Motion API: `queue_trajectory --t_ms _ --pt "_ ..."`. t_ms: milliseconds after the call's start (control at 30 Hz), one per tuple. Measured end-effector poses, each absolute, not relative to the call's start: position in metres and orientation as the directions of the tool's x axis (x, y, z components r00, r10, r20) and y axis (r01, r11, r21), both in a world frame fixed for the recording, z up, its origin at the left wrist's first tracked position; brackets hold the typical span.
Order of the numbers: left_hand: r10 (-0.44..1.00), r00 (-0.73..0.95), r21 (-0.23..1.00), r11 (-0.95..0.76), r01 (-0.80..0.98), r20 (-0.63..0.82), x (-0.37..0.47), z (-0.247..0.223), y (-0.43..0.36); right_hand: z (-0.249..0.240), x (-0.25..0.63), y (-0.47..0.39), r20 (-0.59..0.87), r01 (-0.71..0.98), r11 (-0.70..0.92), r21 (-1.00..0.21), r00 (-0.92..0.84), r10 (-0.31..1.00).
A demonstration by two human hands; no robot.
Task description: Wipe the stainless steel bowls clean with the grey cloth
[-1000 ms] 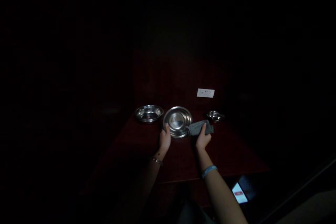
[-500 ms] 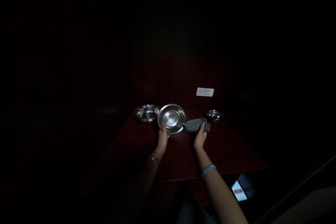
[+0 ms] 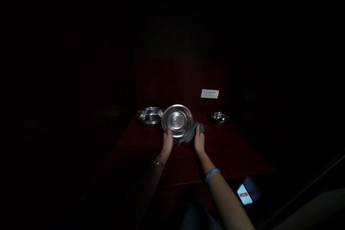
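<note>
A round, shiny metal plate (image 3: 176, 119) is tilted up above the table, its inner side facing me. My left hand (image 3: 167, 143) is closed on its lower left rim, thumb on the inside. In my right hand (image 3: 199, 142) is a grey-green cloth (image 3: 189, 134), pinched under the thumb. The cloth lies against the plate's lower right edge. Fingers behind the plate and cloth are hidden.
On the dark red table (image 3: 215, 161), a metal dish (image 3: 150, 115) stands left of the plate, and a smaller metal bowl (image 3: 219, 117) is at the right. A white socket panel (image 3: 210, 93) is on the back wall. A lit phone (image 3: 244, 194) shows below the table's edge.
My right hand has moved left with the cloth, which now meets the plate's lower right edge. The plate has turned slightly more toward me. The dish and small bowl have stayed put.
</note>
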State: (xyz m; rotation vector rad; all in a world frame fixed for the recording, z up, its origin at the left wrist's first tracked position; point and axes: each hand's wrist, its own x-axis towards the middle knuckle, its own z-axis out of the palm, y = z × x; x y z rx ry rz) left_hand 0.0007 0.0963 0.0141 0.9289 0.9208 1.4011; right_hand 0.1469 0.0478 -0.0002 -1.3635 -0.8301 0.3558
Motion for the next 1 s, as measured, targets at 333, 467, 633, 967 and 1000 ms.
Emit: queue_trajectory --t_ms 333,467,633,967,1000 --pt "0.994 -0.074 0.918 -0.101 -0.383 0.079 -0.002 0.017 0.092 0.003 0.144 0.045 0.253 0.22 0.139 -0.965 0.662 0.705" --pt "0.988 -0.021 0.926 -0.149 -0.347 0.151 0.003 0.016 0.089 0.002 0.144 0.047 0.222 0.218 0.099 -0.971 0.665 0.713" --pt "0.981 -0.05 0.91 -0.192 -0.369 0.186 0.002 0.019 0.088 0.0 0.148 0.049 0.207 0.213 0.076 -0.974 0.708 0.675" --pt "0.987 0.034 0.944 -0.138 -0.3 0.156 0.005 0.018 0.083 0.001 0.143 0.045 0.224 0.251 0.08 -0.965 0.619 0.753" --pt "0.984 0.053 0.946 -0.146 -0.289 0.167 0.005 0.017 0.083 0.001 0.142 0.045 0.22 0.255 0.075 -0.964 0.606 0.765"
